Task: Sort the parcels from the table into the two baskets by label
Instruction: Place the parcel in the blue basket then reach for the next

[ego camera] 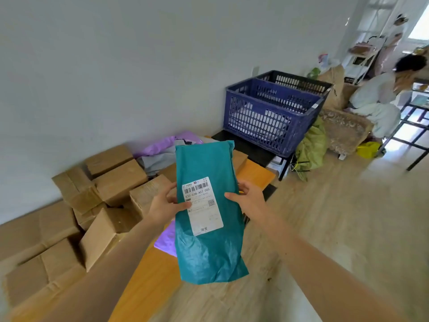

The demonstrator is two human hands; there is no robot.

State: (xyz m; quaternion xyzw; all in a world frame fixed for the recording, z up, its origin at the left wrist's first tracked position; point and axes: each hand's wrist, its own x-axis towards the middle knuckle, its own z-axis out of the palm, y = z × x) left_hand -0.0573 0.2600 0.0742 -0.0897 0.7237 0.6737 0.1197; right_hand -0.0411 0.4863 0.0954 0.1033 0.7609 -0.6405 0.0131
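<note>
- Two bare forearms reach in from the lower edge; the left hand (162,206) pinches the left edge of a teal parcel (210,252), thumb on its white label (202,205); the right hand (251,201) grips the right edge, thumb in front and fingers behind
- The parcel is held upright in the air above the orange table (148,280), label towards the wearer
- A purple parcel (165,241) lies on the table just behind it; cardboard boxes (116,180) are heaped to the left, against the wall
- Further off stands a blue basket (267,117), a darker basket (299,82) touching its far side
- A seated person (376,101) is at the far right, blurred
</note>
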